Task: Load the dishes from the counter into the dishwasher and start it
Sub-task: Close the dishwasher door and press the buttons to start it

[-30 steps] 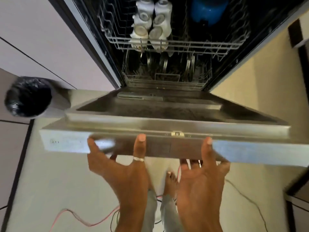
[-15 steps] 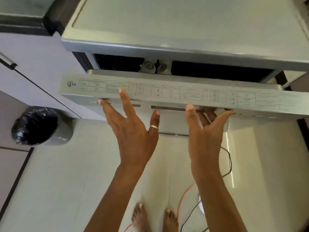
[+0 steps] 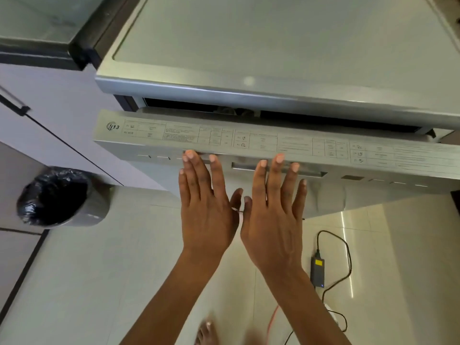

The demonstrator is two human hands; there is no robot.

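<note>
Dishwasher door (image 3: 249,143) stands ajar, with a dark slit along its long top edge beneath the machine's top panel (image 3: 273,46). Left hand (image 3: 206,210) and right hand (image 3: 273,217), equally near, press straight, slightly spread fingers (image 3: 196,175) flat against its front, just below that edge.

Pictured from a head-worn camera, a person's two arms filled the lower half of the frame. The left forearm (image 3: 171,295) and right forearm (image 3: 306,302) were bare from the wrist down to the picture's edge. The left hand (image 3: 206,215) carried a thin, pale ring (image 3: 234,209) on its thumb, only a sliver of the band showing at the hand's inner edge. The right hand (image 3: 273,225) appeared unadorned. The fingers (image 3: 196,175) of both hands ended in short, rounded nails of a light pinkish tone. A bare foot (image 3: 205,332), blurred, showed its toes at the bottom edge.
</note>
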